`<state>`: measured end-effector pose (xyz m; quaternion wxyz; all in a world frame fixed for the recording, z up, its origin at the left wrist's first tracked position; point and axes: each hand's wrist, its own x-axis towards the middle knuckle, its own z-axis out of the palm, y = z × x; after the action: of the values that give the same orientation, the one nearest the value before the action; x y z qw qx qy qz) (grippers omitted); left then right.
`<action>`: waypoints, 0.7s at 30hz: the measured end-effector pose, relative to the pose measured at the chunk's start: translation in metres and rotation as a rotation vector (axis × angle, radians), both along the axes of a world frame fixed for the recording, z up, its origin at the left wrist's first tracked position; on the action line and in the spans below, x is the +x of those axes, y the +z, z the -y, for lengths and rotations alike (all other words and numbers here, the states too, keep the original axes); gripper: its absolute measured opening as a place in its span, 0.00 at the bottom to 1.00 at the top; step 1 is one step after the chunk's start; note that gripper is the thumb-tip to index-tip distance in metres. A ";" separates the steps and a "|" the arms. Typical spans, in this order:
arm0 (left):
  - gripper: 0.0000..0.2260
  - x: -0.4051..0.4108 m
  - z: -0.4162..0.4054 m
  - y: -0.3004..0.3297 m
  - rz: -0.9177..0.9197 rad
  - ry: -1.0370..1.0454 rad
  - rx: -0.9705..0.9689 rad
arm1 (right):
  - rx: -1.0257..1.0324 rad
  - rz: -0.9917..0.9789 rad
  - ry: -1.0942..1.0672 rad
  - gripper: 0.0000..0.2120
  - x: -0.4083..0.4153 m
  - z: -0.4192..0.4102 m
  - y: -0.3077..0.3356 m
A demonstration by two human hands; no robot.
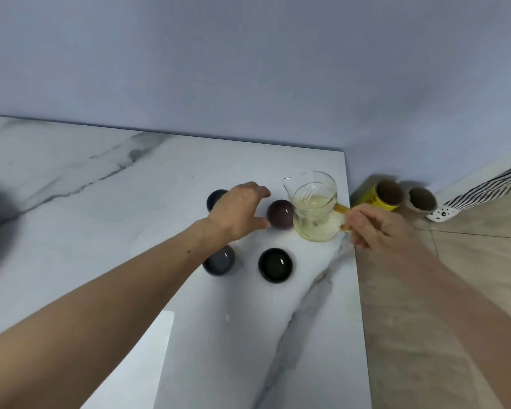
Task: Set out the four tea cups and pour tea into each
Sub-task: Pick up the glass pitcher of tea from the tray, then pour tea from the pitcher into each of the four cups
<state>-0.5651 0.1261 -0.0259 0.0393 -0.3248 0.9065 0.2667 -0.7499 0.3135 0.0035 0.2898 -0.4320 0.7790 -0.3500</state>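
With the right hand (375,225) gripping the glass pitcher (314,206) by its handle and the left hand (238,212) hovering open-fingered above the purple cup (279,215) at the pitcher's nine o'clock, tipping slowly is looking wisest.

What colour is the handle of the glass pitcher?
Amber yellow; the glass pitcher handle shows in the head view.

We are seeing four cups sitting on the table (101,202) near its right edge: two behind (216,199) (280,214), two in front (219,260) (275,265); the pitcher (316,208) is standing just right of the rear right cup, with two cans (387,196) (422,199) lying on the floor (425,290) beyond the edge
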 end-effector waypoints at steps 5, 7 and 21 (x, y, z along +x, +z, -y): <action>0.36 -0.017 0.001 -0.029 -0.045 0.009 0.042 | 0.005 -0.092 0.067 0.14 -0.023 0.008 -0.009; 0.38 -0.020 -0.001 -0.039 -0.056 0.014 0.042 | 0.003 -0.122 0.096 0.15 -0.030 0.011 -0.012; 0.37 -0.030 -0.001 -0.072 -0.241 0.161 0.172 | 0.024 -0.375 0.200 0.21 -0.055 0.034 -0.007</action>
<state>-0.5949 0.1272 -0.0978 -0.0635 -0.3575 0.8495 0.3828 -0.8049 0.2799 -0.0033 0.1781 -0.5614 0.7766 -0.2237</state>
